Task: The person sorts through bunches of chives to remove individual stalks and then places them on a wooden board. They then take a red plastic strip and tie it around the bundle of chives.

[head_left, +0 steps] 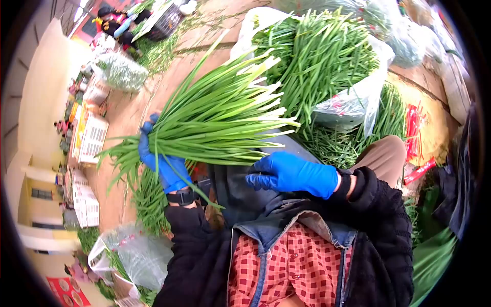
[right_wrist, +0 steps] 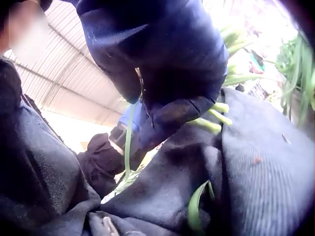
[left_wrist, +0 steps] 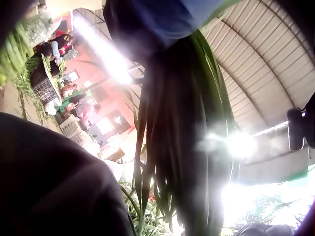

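A thick bunch of garlic chives (head_left: 220, 112) lies across my left hand (head_left: 161, 156), which grips it near the leafy ends in a blue glove. Its pale cut ends fan out to the right, and in the left wrist view the dark leaves (left_wrist: 182, 132) hang below the glove. My right hand (head_left: 291, 174), also blue-gloved, is over the dark apron on my lap, just below the pale ends. Its fingers are loosely bent, with a gap showing beside the thumb in the right wrist view. Several stem ends (right_wrist: 214, 118) show behind those fingers (right_wrist: 182, 110).
A large heap of chives (head_left: 327, 66) stands in a plastic bag (head_left: 348, 105) ahead. Red ties (head_left: 413, 128) lie at the right. A clear bag (head_left: 140, 256) and loose chives (head_left: 151, 204) are at the left. A dark crate (head_left: 161, 25) and another person (head_left: 115, 25) are farther off.
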`<state>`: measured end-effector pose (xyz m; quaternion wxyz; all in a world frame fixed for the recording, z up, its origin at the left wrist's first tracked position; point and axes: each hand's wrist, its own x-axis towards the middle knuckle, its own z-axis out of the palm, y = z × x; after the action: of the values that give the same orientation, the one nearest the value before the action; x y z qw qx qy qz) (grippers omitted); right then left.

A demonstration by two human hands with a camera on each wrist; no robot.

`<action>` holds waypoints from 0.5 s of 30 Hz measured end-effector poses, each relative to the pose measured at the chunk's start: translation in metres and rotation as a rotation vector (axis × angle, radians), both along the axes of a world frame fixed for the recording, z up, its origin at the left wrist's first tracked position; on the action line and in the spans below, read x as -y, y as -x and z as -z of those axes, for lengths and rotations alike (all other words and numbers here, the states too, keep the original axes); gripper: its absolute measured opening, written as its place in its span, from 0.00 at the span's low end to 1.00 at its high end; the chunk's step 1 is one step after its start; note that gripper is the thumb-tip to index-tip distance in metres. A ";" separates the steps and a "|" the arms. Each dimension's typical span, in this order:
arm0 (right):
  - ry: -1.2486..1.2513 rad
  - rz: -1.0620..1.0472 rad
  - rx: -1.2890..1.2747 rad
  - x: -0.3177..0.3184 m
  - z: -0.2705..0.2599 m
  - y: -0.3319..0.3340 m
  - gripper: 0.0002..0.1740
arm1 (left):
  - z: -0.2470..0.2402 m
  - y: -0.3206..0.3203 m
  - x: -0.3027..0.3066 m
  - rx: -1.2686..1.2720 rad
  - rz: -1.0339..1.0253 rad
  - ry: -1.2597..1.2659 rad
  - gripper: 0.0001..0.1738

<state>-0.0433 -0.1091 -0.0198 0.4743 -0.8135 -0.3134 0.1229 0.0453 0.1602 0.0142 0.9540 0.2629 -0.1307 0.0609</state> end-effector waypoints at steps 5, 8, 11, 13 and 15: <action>-0.445 -0.004 -0.254 -0.010 0.004 -0.005 0.31 | -0.017 -0.011 0.006 0.016 -0.145 -0.096 0.10; -0.420 -0.064 -0.457 -0.002 -0.014 -0.009 0.26 | -0.028 -0.017 0.008 0.182 0.093 -0.052 0.12; -0.360 -0.157 -0.625 0.027 -0.051 0.009 0.21 | -0.033 -0.015 0.009 0.228 0.088 -0.045 0.12; -0.333 -0.127 -0.713 0.058 -0.058 0.015 0.20 | -0.031 -0.012 0.002 0.223 0.033 -0.089 0.13; -0.467 0.130 -0.571 0.091 -0.057 0.014 0.20 | -0.030 -0.009 -0.003 0.177 0.000 -0.101 0.12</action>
<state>-0.0572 -0.1999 0.0374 0.7223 -0.6343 -0.1359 0.2397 0.0547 0.1632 0.0444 0.9241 0.3045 -0.2175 0.0773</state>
